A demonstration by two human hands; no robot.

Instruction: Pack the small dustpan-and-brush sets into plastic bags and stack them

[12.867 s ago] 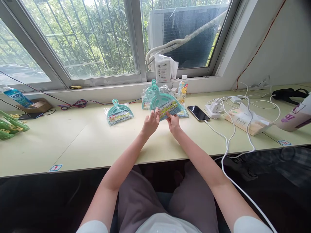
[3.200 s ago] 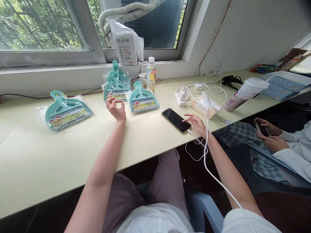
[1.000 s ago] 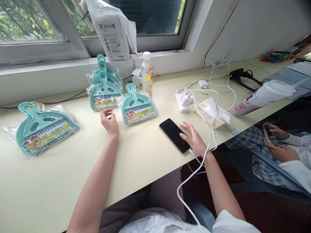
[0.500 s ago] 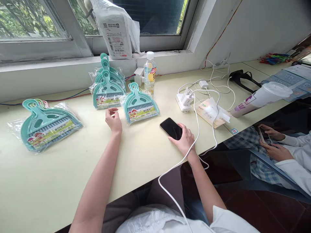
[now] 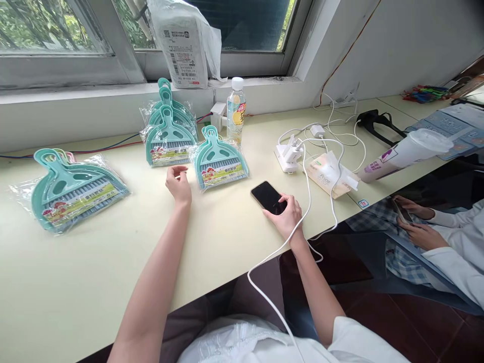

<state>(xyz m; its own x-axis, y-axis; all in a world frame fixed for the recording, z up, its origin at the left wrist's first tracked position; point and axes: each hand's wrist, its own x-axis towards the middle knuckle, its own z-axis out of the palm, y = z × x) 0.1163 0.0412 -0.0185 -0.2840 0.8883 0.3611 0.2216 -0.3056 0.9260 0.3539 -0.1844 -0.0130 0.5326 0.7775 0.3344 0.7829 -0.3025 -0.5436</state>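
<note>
My left hand rests on the tabletop with its fingers loosely bent, thumb apart, and nothing visible in it. It lies just in front of a bagged teal dustpan and brush set, which leans with others against the wall. To its right is another dustpan and brush set; a third stack of dustpan and brush sets lies farther left. My right hand is closed on the near end of a dark-screened smartphone lying on the table. A white cable runs across my right wrist.
A drink bottle stands by the wall. Right of the phone are a power strip, a tissue pack, a tilted cup and a black strap-like object. Another person's hands hold a phone at right.
The whole view has shifted slightly. A finger of my right hand has bent in over the phone's screen edge. My left hand stays where it was on the table.
</note>
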